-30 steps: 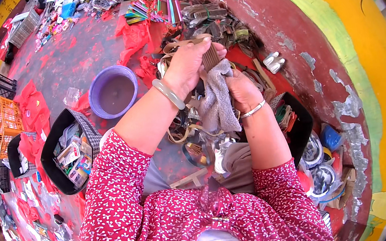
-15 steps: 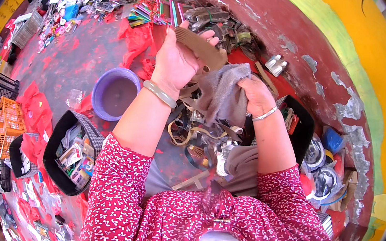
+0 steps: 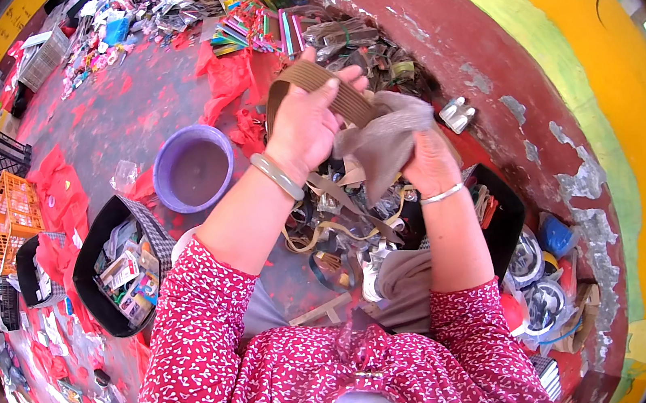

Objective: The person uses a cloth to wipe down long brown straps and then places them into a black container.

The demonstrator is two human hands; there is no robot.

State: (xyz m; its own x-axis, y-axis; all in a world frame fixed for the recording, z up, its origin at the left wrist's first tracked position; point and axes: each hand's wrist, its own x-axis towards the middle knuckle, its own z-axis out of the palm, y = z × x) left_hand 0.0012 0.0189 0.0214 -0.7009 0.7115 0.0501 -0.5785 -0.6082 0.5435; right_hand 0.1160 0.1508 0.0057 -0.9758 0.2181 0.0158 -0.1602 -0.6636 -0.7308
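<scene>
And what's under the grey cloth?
Tan straps show below the grey cloth, and a brown ribbed strap runs to its upper edge. What its folds cover can't be seen.

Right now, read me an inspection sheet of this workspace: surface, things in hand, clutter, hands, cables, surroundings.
Surface: grey floor, marked with red patches; red sheets lie on it.
Things in hand: ribbed brown strap and greyish cloth.
Clutter: tangled straps below the hands; filled black box at left.
Hands: left hand holds the strap; right hand grips the cloth.
Cables: nothing seen that is clearly a cable.
Surroundings: purple tub, orange crate, peeling red wall.
</scene>
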